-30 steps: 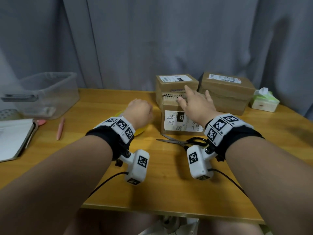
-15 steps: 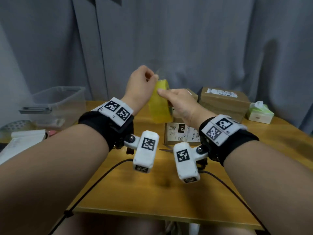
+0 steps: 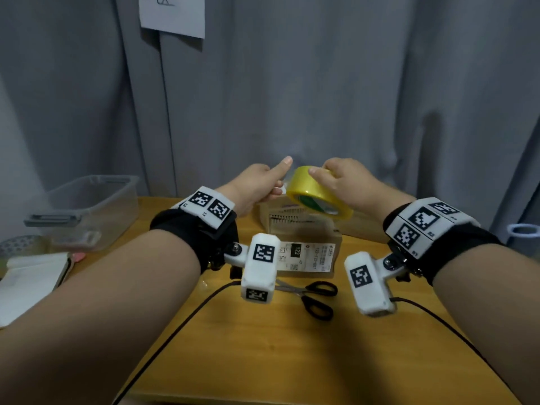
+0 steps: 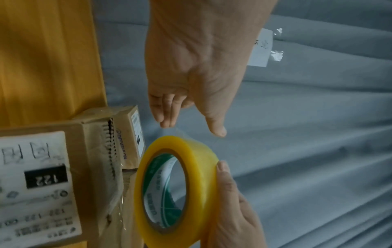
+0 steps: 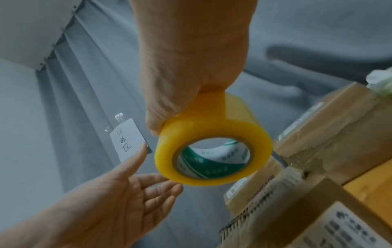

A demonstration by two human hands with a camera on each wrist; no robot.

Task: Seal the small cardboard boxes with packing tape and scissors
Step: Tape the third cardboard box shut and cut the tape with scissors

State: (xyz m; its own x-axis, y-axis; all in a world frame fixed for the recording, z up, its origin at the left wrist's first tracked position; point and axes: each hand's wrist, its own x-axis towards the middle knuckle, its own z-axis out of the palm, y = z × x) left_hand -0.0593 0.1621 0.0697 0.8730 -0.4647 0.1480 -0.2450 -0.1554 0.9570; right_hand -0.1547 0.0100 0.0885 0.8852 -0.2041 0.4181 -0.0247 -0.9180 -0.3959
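Note:
My right hand grips a yellow packing tape roll in the air above the boxes, thumb on the outer face. My left hand is beside the roll with the thumb raised. In the right wrist view its straight fingers touch the underside of the tape roll. A small cardboard box with a white "122" label lies on the table below, its serrated top seam showing. A second small box stands behind it. Black-handled scissors lie in front of the labelled box.
A larger cardboard box sits at the back right. A clear plastic bin and a notebook are at the left of the wooden table. Grey curtain behind, with a paper note. Cables trail from both wrists.
The roll went from the table up into the air. It passed from the left hand to the right, which left the box. The left hand's fingers have straightened off it.

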